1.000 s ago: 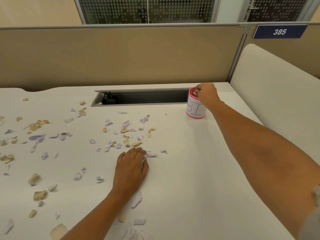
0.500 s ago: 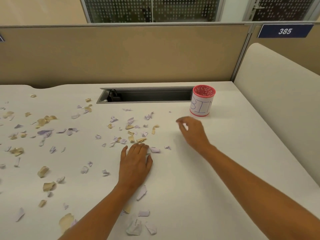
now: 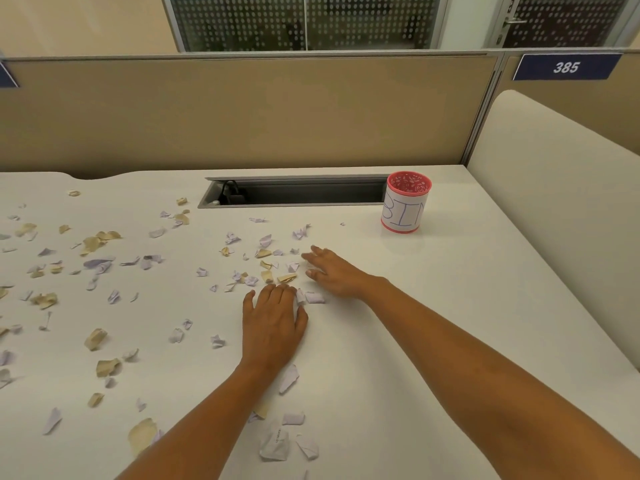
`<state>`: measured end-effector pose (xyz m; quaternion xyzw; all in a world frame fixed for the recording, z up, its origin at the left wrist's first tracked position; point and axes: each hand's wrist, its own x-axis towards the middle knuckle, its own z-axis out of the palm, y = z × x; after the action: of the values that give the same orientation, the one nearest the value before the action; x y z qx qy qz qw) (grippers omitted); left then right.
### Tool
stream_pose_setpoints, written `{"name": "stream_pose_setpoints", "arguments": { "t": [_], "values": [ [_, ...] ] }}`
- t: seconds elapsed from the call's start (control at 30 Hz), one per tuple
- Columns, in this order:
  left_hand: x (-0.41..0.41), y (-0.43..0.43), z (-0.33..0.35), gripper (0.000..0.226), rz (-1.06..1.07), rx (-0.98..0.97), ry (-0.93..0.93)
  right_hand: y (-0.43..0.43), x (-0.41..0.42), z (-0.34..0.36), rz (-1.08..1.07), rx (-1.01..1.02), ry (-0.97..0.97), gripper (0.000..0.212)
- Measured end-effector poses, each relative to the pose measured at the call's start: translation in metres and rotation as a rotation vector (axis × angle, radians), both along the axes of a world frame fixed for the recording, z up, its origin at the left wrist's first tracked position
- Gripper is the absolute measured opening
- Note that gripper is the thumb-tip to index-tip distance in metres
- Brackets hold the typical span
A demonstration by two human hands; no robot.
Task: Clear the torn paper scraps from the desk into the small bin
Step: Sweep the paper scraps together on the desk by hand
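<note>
Torn paper scraps (image 3: pixel 263 252), white, lilac and tan, lie scattered over the left and middle of the white desk (image 3: pixel 450 306). A small pink bin (image 3: pixel 406 202) with a white label reading "BIN" stands upright at the back right, beside the cable slot. My left hand (image 3: pixel 273 323) rests flat on the desk, its fingertips next to a white scrap (image 3: pixel 313 297). My right hand (image 3: pixel 332 270) reaches across to the scraps just ahead of it, fingers stretched out low over the surface; I see nothing held in it.
A grey cable slot (image 3: pixel 294 194) with a black plug is sunk into the desk at the back. Beige partition panels (image 3: pixel 242 112) wall off the rear, and a cream side panel (image 3: pixel 554 202) bounds the right. More scraps (image 3: pixel 277 441) lie by the near edge.
My right hand left the bin's rim and came back down and left to the scraps in front of my left hand. My left hand stayed flat in place.
</note>
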<state>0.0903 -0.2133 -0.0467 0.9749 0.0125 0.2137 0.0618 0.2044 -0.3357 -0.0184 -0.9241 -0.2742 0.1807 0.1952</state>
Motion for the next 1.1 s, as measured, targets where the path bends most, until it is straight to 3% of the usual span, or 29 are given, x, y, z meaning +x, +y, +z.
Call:
{"name": "stream_pose_setpoints", "arguments": {
  "t": [0.1, 0.43, 0.87, 1.1],
  "values": [
    [0.000, 0.000, 0.000, 0.023, 0.000, -0.007, 0.013, 0.000, -0.006, 0.002, 0.087, -0.063, -0.030, 0.047],
    [0.001, 0.001, -0.001, 0.025, 0.000, -0.051, 0.089, -0.023, -0.055, -0.018, -0.013, 0.100, -0.148, 0.049],
    [-0.003, -0.001, 0.004, 0.043, 0.020, -0.088, 0.091, -0.026, -0.067, -0.029, -0.063, 0.196, -0.313, 0.029],
    [0.000, 0.001, -0.001, 0.030, 0.035, -0.118, 0.147, -0.019, -0.055, -0.020, -0.149, 0.143, -0.304, 0.028]
  ]
}}
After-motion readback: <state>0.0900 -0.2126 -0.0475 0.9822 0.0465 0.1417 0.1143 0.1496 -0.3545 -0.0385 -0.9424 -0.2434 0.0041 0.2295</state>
